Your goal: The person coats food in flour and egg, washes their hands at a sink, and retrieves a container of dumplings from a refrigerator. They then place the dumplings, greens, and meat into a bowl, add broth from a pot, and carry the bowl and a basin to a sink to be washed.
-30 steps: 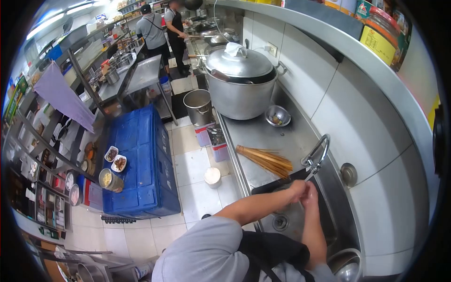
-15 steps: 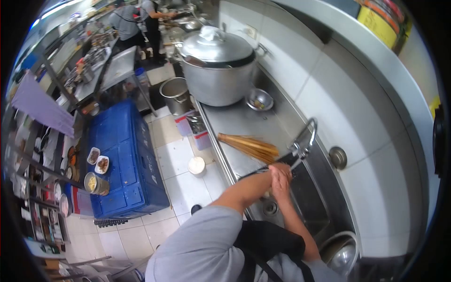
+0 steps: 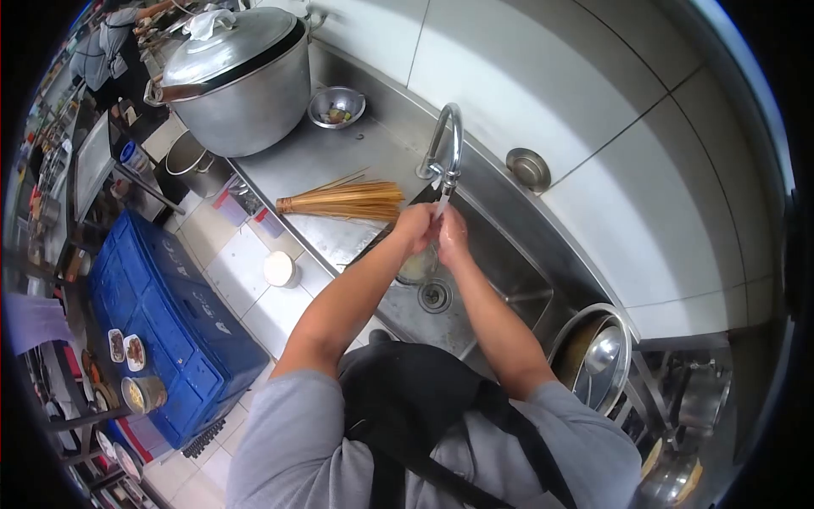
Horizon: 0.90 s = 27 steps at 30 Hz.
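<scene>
Left hand (image 3: 415,227) and right hand (image 3: 454,231), grasp indeterminate, side by side beneath the running gooseneck faucet (image 3: 459,131), above the sink (image 3: 424,327); stick broom (image 3: 343,201) on counter (image 3: 373,157) nearby.

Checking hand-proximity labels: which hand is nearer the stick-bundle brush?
Left. Left hand is just off the splayed end of the brush; right hand is farther, beyond the left, under the faucet.

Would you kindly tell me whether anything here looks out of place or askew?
Yes: the lid on the large pot sits askew rather than flush, and a brown handle-like piece sticks out from under its edge. A white-topped tub also stands directly on the floor, which seems an odd spot in a kitchen.
</scene>
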Each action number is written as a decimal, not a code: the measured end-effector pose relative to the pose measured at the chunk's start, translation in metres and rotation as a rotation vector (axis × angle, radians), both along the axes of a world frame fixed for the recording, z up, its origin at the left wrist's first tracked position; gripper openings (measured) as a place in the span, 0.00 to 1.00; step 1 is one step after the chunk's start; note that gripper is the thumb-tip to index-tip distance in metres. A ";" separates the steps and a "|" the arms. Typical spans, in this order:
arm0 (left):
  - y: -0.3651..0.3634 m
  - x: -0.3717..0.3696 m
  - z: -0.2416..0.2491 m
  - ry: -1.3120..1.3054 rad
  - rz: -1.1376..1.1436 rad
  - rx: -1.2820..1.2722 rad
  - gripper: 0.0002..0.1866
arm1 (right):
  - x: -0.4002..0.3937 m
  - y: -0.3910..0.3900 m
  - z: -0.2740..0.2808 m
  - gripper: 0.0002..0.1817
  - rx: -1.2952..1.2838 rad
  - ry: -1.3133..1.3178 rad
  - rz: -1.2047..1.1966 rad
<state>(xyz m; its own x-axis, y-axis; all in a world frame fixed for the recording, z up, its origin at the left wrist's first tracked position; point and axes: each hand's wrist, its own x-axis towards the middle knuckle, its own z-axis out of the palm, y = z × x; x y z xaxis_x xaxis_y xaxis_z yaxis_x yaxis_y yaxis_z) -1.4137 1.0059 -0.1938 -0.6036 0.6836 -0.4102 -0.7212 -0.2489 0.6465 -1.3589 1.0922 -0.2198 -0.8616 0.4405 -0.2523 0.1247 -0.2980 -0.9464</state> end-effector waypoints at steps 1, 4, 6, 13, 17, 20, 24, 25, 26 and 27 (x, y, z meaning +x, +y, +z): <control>-0.002 -0.001 -0.011 -0.054 0.043 0.049 0.12 | -0.003 -0.002 -0.013 0.20 0.216 0.050 -0.040; -0.005 0.002 -0.026 -0.153 0.106 0.151 0.11 | 0.006 -0.020 -0.013 0.18 1.186 0.193 -0.142; -0.006 0.010 -0.016 -0.181 0.138 0.092 0.12 | 0.006 -0.004 0.018 0.19 1.101 -0.038 0.052; 0.033 0.012 -0.053 0.084 0.417 -0.254 0.18 | -0.018 0.011 0.027 0.10 1.261 -0.360 0.312; 0.012 0.009 -0.016 -0.109 0.202 -0.070 0.17 | -0.024 0.038 0.036 0.08 0.756 -0.214 0.452; -0.001 0.024 -0.027 0.397 0.033 -0.515 0.15 | -0.044 0.061 0.014 0.13 0.162 -0.213 0.185; -0.032 0.056 0.008 1.113 -0.040 -0.940 0.10 | -0.087 0.078 -0.005 0.22 -0.530 -0.163 0.300; -0.046 0.061 0.011 1.215 -0.012 -0.842 0.09 | -0.103 0.085 -0.014 0.19 -0.583 -0.060 0.215; -0.061 0.064 0.031 1.227 -0.154 -0.878 0.09 | -0.117 0.104 -0.026 0.16 -0.827 0.099 0.319; -0.073 0.067 0.027 1.179 -0.094 -0.773 0.09 | -0.132 0.122 -0.038 0.13 -1.073 0.218 0.444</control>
<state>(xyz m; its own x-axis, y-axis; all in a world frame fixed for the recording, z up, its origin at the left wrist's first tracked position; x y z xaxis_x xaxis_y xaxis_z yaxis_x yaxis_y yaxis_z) -1.3469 0.9329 -0.1670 -0.8159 0.5781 0.0114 0.3365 0.4586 0.8225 -1.4907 1.2146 -0.2582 -0.9566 -0.2561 -0.1393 0.2844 -0.9250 -0.2520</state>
